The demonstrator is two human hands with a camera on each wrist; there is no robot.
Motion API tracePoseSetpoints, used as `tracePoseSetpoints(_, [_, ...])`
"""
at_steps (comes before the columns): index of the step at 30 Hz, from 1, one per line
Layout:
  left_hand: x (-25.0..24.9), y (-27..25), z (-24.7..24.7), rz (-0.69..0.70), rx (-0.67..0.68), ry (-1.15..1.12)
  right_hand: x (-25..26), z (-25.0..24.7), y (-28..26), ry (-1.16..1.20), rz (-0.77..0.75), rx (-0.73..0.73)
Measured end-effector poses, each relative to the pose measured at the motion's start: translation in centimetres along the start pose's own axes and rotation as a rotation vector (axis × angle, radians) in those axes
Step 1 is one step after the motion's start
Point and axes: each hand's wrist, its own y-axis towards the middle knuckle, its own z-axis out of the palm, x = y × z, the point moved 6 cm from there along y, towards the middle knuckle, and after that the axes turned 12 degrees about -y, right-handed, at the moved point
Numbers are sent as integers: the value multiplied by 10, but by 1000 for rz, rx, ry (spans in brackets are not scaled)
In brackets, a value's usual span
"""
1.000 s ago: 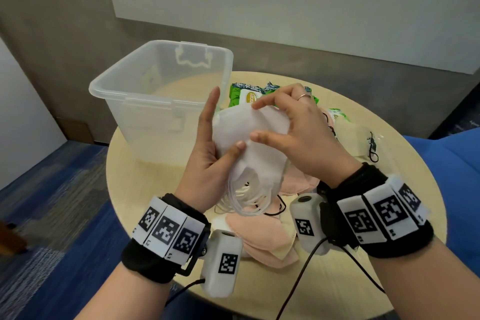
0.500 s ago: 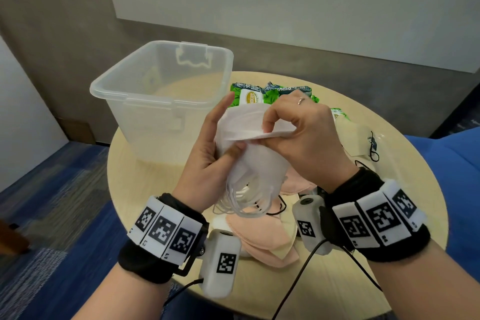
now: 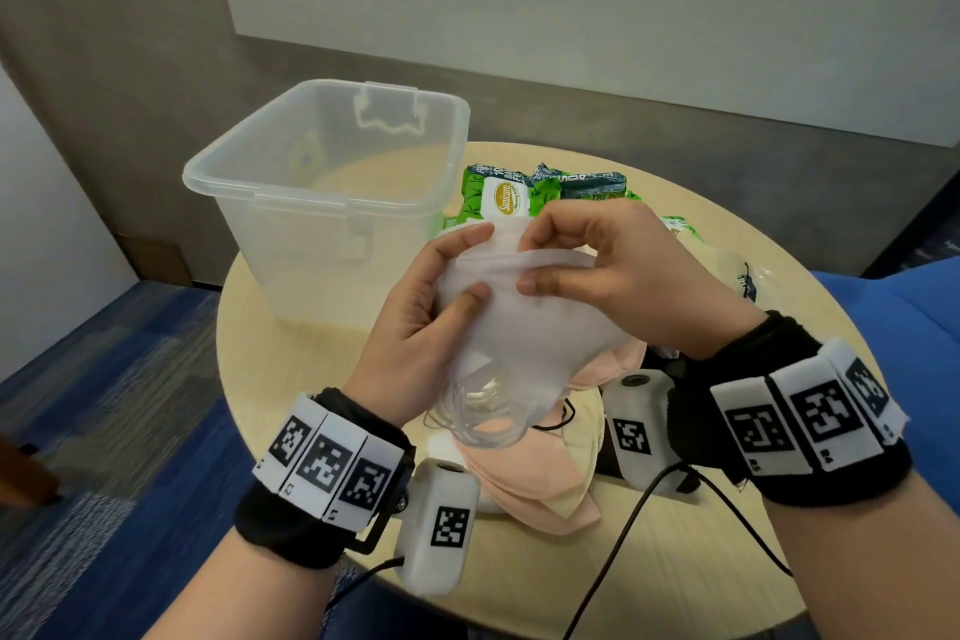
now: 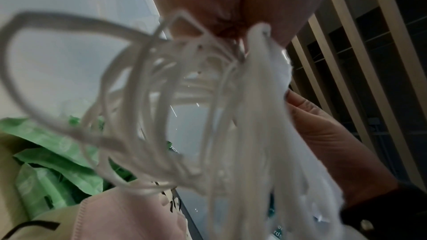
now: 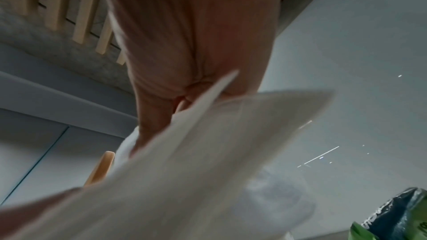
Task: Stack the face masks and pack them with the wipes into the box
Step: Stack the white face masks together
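Observation:
A stack of white face masks [image 3: 535, 333] is held up above the round table, its ear loops [image 3: 478, 418] dangling below. My left hand [image 3: 447, 286] grips the stack from the left, thumb across its front. My right hand [image 3: 587, 260] pinches the stack's top edge from the right. The left wrist view shows the white loops [image 4: 161, 109] and stacked mask edges [image 4: 261, 134] close up; the right wrist view shows the white masks [image 5: 208, 161]. Pink masks [image 3: 524, 478] lie on the table under my hands. Green wipes packs [image 3: 519, 198] lie behind. The clear plastic box [image 3: 332, 182] stands open at the back left.
The round wooden table [image 3: 270, 353] has its left edge just beside the box. A packaged mask with black loops [image 3: 748, 276] lies at the right. Blue upholstery [image 3: 914, 327] is at the far right, blue carpet [image 3: 104, 379] below left. Wrist cables [image 3: 639, 525] trail over the near table.
My right hand moved from lying across the masks' front to pinching their top edge. My left hand's fingers curled closer round the stack, which stayed in place.

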Motion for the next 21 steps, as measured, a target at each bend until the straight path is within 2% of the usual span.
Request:
tracePoseSetpoints(7, [-5, -1, 0, 26, -23, 6, -9, -4, 0, 135, 17, 130])
tracePoseSetpoints(14, [-4, -1, 5, 9, 32, -98, -5, -4, -2, 80, 29, 222])
tracePoseSetpoints(17, [-6, -2, 10, 27, 53, -85, -5, -1, 0, 3, 37, 145])
tracePoseSetpoints(21, [-7, -3, 8, 53, 48, -34, -6, -2, -2, 30, 72, -3])
